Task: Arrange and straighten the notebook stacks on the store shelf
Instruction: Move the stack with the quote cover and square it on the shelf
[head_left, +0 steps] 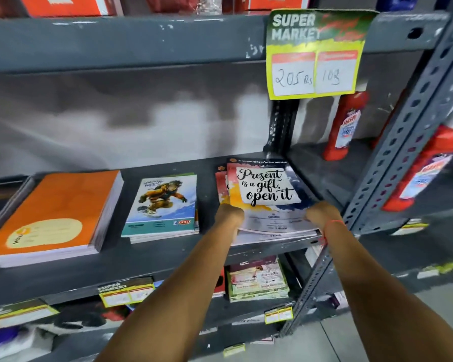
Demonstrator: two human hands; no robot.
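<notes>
Hands bracket the near corners of the "Present is a gift" stack (pixel 268 197) at right of centre on the shelf (pixel 168 253): left hand (pixel 229 214) and right hand (pixel 322 212) each curl closed on a corner (fingers hidden beneath). Its long axis runs away from the person, skewed against the covers underneath. Snowboarder stack (pixel 162 205) and orange stack (pixel 53 212) lie leftward, untouched.

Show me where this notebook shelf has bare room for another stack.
Bare shelf runs between the orange stack and the snowboarder stack, a narrower strip lies between that and the "Present is a gift" stack, and there is room behind all three. Crowded at the right upright, where left hand and right hand grip that stack.
</notes>
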